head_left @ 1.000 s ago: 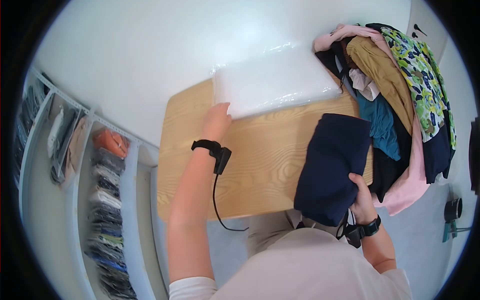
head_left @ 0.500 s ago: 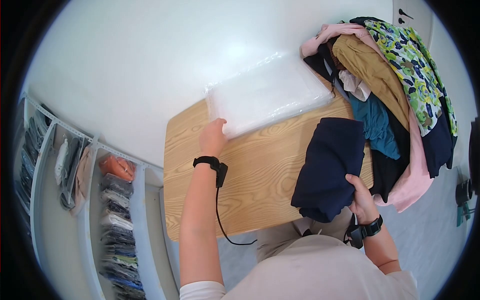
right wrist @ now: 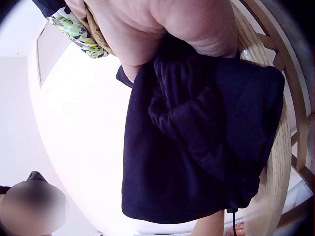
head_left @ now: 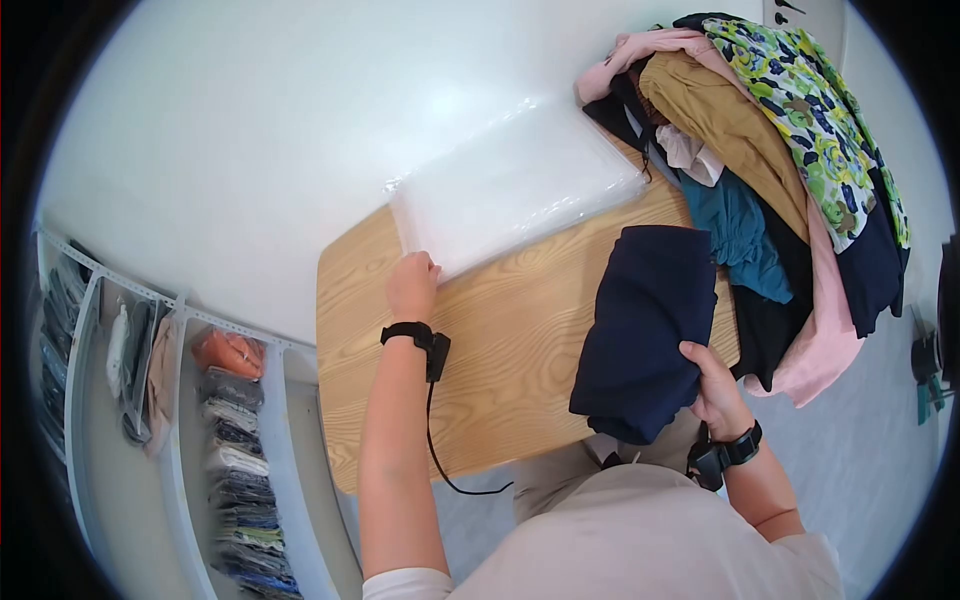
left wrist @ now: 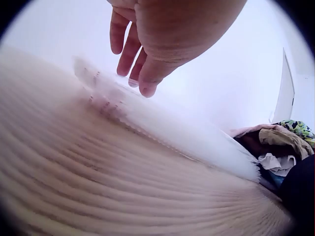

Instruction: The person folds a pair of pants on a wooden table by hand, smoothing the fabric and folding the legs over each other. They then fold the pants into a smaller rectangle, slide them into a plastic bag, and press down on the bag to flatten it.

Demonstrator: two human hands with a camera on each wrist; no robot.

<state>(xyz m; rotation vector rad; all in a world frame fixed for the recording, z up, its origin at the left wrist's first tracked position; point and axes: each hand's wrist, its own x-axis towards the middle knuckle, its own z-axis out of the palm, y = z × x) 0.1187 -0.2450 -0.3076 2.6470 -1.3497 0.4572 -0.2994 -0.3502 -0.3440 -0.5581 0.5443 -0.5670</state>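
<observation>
A folded navy garment [head_left: 648, 330] hangs over the table's near right edge, gripped along its right side by my right hand [head_left: 717, 390], thumb on top. Gathered folds show on the garment [right wrist: 197, 142] in the right wrist view, where it hides most of the fingers. My left hand [head_left: 412, 287] is at the near left corner of a stack of clear plastic bags [head_left: 510, 190]. Seen from the left wrist, that hand [left wrist: 162, 39] has its fingers reaching down, thumb tip [left wrist: 147, 91] right at the plastic sheet [left wrist: 182, 132].
A heap of clothes [head_left: 770, 170] covers the right end of the wooden table [head_left: 480, 350]. At the left, shelves [head_left: 180, 480] hold several bagged folded garments [head_left: 240, 460]. A black cable [head_left: 435, 450] trails from the left wrist band. Another person's head [right wrist: 32, 206] shows in the right wrist view.
The head view has shifted, so the table and clothes heap sit differently in it. My left hand stays at the stack's corner; my right hand keeps hold of the navy garment.
</observation>
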